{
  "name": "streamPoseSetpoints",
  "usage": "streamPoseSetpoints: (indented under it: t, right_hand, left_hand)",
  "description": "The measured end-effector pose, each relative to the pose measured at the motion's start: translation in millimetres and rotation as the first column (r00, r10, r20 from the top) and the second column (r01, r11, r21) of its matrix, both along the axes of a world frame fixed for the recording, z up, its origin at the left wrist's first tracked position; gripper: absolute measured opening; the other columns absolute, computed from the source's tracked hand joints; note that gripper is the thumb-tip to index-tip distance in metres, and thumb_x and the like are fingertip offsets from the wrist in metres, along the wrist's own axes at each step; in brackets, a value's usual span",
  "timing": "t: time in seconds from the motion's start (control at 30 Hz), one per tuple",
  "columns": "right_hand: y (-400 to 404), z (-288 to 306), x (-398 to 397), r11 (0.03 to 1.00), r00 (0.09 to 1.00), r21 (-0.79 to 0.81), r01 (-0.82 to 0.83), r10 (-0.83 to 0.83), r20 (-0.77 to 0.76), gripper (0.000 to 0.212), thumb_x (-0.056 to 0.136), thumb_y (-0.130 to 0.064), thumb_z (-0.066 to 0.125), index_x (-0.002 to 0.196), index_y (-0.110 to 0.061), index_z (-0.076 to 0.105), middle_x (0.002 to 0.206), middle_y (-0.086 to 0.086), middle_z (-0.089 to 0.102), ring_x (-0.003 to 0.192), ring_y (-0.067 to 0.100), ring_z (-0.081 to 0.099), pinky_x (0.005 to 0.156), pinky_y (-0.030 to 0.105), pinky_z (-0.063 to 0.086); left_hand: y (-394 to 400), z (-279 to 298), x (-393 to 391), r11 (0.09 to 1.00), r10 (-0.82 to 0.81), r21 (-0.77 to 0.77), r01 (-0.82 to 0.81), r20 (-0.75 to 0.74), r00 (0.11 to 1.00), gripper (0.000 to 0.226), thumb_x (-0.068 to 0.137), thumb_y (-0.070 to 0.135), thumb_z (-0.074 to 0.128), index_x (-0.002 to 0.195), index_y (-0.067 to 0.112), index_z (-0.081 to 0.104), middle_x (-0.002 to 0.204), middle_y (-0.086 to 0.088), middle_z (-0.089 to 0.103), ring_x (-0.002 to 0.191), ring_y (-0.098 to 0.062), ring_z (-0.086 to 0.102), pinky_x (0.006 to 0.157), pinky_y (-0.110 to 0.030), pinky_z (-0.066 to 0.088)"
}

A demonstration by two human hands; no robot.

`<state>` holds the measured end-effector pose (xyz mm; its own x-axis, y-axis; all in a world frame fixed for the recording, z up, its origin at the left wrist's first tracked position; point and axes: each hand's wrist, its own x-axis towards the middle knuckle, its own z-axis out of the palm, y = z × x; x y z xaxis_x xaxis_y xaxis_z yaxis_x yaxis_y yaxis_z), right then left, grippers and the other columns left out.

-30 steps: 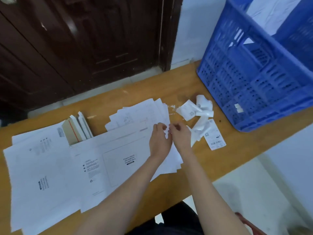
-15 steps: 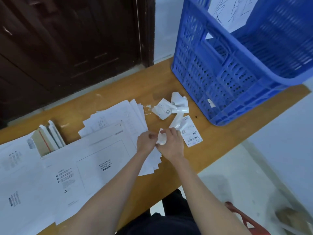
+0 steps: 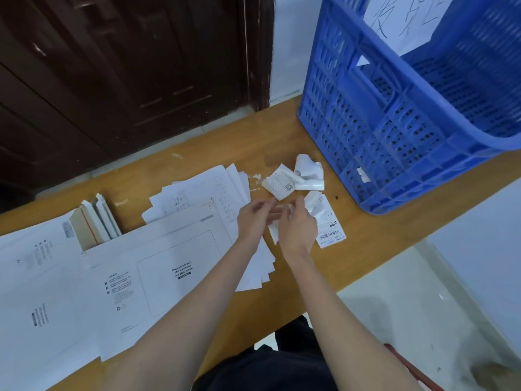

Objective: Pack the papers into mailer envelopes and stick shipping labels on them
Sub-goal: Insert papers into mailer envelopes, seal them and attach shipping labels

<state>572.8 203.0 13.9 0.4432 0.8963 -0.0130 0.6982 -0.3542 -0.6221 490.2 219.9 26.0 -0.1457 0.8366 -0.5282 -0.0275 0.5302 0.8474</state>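
Hands meeting over wooden table [image 3: 282, 142]: left hand [image 3: 253, 220] and right hand [image 3: 298, 227] both pinching small white label slip [image 3: 274, 233]. Fanned papers [image 3: 203, 193] at nine o'clock of hands, mailer envelope [image 3: 158, 266] at seven, blue crate [image 3: 394, 108] at one.

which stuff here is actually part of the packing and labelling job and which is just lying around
Part of the job:
mailer envelopes
loose papers
shipping label
white slip held between left hand and right hand

Just lying about:
crumpled backing scraps
blue crate
cardboard stack
wooden table
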Motion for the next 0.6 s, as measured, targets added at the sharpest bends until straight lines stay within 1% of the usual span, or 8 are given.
streamPoseSetpoints:
  t: [0.07,0.17,0.23,0.3,0.4,0.5,0.57,0.6]
  right_hand:
    - [5,7,-3,0.995,0.971,-0.018,0.093,-0.095,-0.219,0.012,0.096,-0.024,0.047,0.101,-0.016,0.056,0.087,0.001,0.068,0.075,0.02,0.063,0.06,0.028,0.04]
    - [14,15,-3,0.981,0.821,-0.003,0.193,-0.163,-0.547,0.009,0.093,-0.019,0.053,0.09,-0.016,0.061,0.079,-0.005,0.064,0.075,0.012,0.059,0.059,0.022,0.041]
    - [19,19,0,0.981,0.757,-0.012,0.191,-0.155,-0.635,0.007,0.091,-0.016,0.058,0.089,-0.015,0.065,0.081,-0.008,0.064,0.081,0.009,0.06,0.062,0.013,0.042]
    - [21,21,1,0.984,0.688,-0.072,0.164,-0.166,-0.707,0.004,0.087,-0.017,0.064,0.089,-0.016,0.067,0.081,-0.01,0.066,0.082,0.005,0.061,0.065,0.009,0.043]
    - [22,17,-1,0.975,0.527,-0.2,0.102,-0.223,-0.82,0.008,0.08,-0.02,0.072,0.087,-0.018,0.068,0.091,-0.002,0.07,0.089,0.012,0.064,0.079,0.024,0.049]
    - [18,14,0,0.967,0.399,-0.253,-0.039,-0.217,-0.891,0.01,0.079,-0.015,0.074,0.085,-0.014,0.066,0.1,0.014,0.07,0.093,0.024,0.065,0.082,0.036,0.051]
    - [15,12,0,0.952,0.355,-0.293,-0.091,-0.244,-0.903,0.013,0.08,-0.013,0.074,0.083,-0.012,0.062,0.104,0.018,0.069,0.093,0.026,0.065,0.089,0.038,0.051]
    - [15,11,-1,0.946,0.337,-0.312,-0.089,-0.266,-0.903,0.013,0.08,-0.012,0.074,0.083,-0.01,0.061,0.105,0.019,0.069,0.092,0.027,0.065,0.091,0.039,0.051]
  left_hand:
    - [2,4,3,0.994,0.056,0.096,-0.044,-0.125,0.991,0.012,0.091,0.023,0.062,0.094,0.013,0.069,0.09,0.004,0.071,0.077,-0.007,0.068,0.072,-0.02,0.052]
    - [3,5,-4,0.98,0.165,0.178,-0.093,-0.451,0.877,0.021,0.087,0.025,0.067,0.105,0.02,0.059,0.108,0.004,0.052,0.09,-0.009,0.053,0.067,-0.01,0.04]
    - [3,2,-12,0.988,0.135,0.128,-0.085,-0.464,0.875,0.03,0.084,0.03,0.07,0.108,0.022,0.054,0.11,0.002,0.051,0.091,-0.011,0.052,0.071,-0.015,0.042]
    - [3,2,-17,0.996,0.094,0.049,-0.081,-0.385,0.918,0.03,0.086,0.031,0.069,0.109,0.021,0.053,0.109,0.0,0.062,0.084,-0.012,0.055,0.071,-0.018,0.047]
    - [1,2,-23,0.988,0.154,0.034,-0.154,-0.397,0.905,0.023,0.089,0.028,0.065,0.106,0.019,0.053,0.106,-0.002,0.066,0.076,-0.013,0.056,0.058,-0.012,0.044]
    - [1,4,-30,0.977,0.206,0.042,-0.208,-0.424,0.882,0.02,0.09,0.027,0.064,0.1,0.02,0.048,0.104,-0.002,0.067,0.072,-0.013,0.056,0.053,-0.013,0.042]
    - [-1,6,-35,0.979,0.199,0.066,-0.191,-0.467,0.861,0.024,0.088,0.025,0.066,0.099,0.019,0.045,0.103,-0.001,0.064,0.081,-0.017,0.057,0.059,-0.019,0.044]
    - [-4,5,-37,0.984,0.176,0.113,-0.136,-0.551,0.816,0.024,0.086,0.022,0.068,0.097,0.018,0.047,0.104,-0.002,0.06,0.091,-0.019,0.055,0.068,-0.022,0.043]
